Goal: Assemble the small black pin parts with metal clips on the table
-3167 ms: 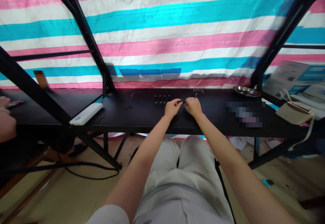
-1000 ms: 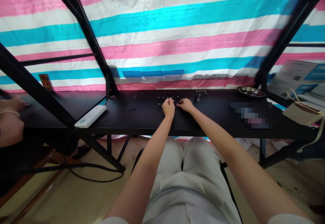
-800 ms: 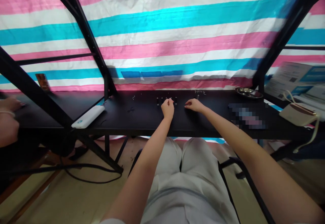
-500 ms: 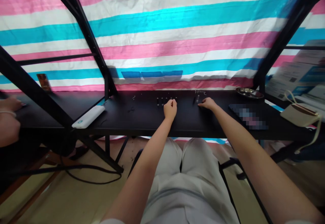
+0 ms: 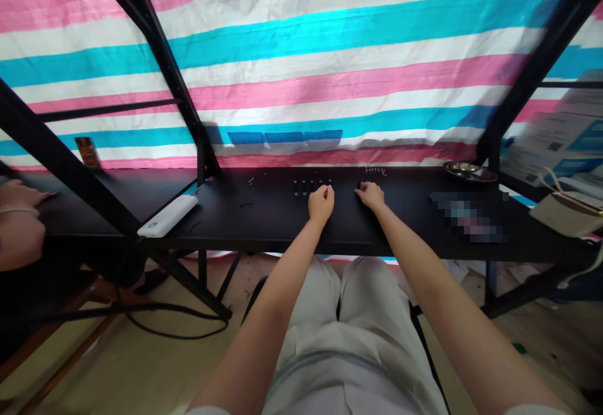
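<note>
My left hand [image 5: 321, 203] is closed over the black table, its fingers pinched together beside the right end of a row of small dark cylinders with pale tips [image 5: 304, 188]. Whatever lies within that pinch is too small to make out. To its right, my right hand [image 5: 371, 196] rests low on the table with fingers closed at a small dark cylinder [image 5: 359, 184], which peeks out by the fingertips. Behind the right hand lies a row of tiny silvery pieces [image 5: 375, 170]. A few thin pale bits [image 5: 251, 181] are scattered left of the cylinders.
A white oblong device [image 5: 168, 216] sits at the left of the black table [image 5: 264, 223]. On the right are a shiny metal dish [image 5: 470, 172], a blurred-out flat object [image 5: 466, 217] and a beige pouch [image 5: 565, 213]. Another person's hand [image 5: 21, 194] shows far left.
My right hand has moved left and closed at the small dark cylinder, covering the grey piece beside it. My left hand stays pinched by the row. The view has shifted slightly.
</note>
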Tool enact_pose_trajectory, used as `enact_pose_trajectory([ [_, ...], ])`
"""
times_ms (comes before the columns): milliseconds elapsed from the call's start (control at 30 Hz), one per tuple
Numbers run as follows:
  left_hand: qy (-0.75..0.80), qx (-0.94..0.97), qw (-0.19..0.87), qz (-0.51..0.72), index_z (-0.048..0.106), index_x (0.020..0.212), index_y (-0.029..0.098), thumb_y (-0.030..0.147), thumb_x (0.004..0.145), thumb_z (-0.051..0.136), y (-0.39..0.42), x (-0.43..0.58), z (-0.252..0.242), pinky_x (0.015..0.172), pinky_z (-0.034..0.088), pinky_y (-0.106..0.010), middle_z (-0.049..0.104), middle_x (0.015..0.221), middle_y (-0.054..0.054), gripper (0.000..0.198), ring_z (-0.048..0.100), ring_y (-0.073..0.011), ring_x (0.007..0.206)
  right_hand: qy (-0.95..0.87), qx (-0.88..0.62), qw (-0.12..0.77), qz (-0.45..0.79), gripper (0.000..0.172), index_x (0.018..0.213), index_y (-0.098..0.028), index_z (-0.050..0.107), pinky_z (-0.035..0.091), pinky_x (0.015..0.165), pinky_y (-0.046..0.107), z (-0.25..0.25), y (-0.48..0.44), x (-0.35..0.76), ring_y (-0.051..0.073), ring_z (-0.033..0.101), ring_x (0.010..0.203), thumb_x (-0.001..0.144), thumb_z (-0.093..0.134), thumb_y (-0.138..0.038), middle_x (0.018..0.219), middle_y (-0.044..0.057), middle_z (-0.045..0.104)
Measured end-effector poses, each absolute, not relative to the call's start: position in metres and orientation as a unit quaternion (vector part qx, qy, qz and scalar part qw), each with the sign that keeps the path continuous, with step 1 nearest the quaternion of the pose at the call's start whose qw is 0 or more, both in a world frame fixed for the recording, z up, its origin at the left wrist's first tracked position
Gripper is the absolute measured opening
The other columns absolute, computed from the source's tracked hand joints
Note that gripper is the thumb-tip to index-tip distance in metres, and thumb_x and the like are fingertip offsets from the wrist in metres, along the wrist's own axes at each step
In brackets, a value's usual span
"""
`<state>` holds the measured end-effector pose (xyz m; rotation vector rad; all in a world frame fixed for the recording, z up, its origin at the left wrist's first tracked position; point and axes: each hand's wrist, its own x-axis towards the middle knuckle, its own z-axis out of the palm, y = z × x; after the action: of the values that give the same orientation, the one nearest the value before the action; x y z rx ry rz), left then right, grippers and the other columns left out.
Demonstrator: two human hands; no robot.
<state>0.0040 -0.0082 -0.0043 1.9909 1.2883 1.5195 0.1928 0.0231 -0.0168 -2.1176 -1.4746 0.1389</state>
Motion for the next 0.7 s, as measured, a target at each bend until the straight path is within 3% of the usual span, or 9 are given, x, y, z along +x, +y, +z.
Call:
enact_pose_trajectory([
  [167,0.45,0.715,0.179,0.504,0.065,0.073,0.018,0.034,0.088,0.042,-0.007,0.006,-0.006,0.058,0.036,-0.022,0.057,0.058,0.0,0.031,0.051,-0.0109,0.056,-0.595,-0.757,0.266,0.038,0.018,0.083,-0.02,0.064,0.039,0.069,0.028,-0.021,0.002,0.183,0.019,0.061,0.082,0.081,0.059,-0.037,0.088,0.006,0.068],
  [300,0.425,0.751,0.196,0.466,0.069,0.095,0.02,0.029,0.083,0.052,-0.005,0.008,-0.007,0.059,0.039,-0.022,0.06,0.062,0.002,0.022,0.05,-0.0102,0.056,-0.647,-0.722,0.245,0.0,0.017,0.085,-0.019,0.063,0.035,0.065,0.027,-0.018,-0.012,0.176,0.018,0.059,0.078,0.084,0.055,-0.034,0.086,0.006,0.067],
  [467,0.386,0.783,0.178,0.453,0.063,0.116,0.023,0.021,0.082,0.055,-0.003,0.006,-0.009,0.064,0.043,-0.021,0.064,0.076,0.001,0.036,0.049,-0.0094,0.06,-0.755,-0.607,0.208,-0.136,0.019,0.095,-0.015,0.062,0.03,0.07,0.03,-0.01,-0.022,0.165,0.021,0.055,0.087,0.089,0.047,-0.025,0.094,0.011,0.065],
  [700,0.375,0.794,0.162,0.451,0.069,0.097,0.021,0.02,0.081,0.058,-0.001,0.006,-0.009,0.067,0.045,-0.022,0.062,0.08,-0.001,0.02,0.052,-0.0102,0.065,-0.787,-0.551,0.204,-0.19,0.027,0.097,-0.013,0.062,0.026,0.071,0.031,-0.008,-0.023,0.16,0.021,0.051,0.085,0.093,0.038,-0.024,0.091,0.012,0.064],
])
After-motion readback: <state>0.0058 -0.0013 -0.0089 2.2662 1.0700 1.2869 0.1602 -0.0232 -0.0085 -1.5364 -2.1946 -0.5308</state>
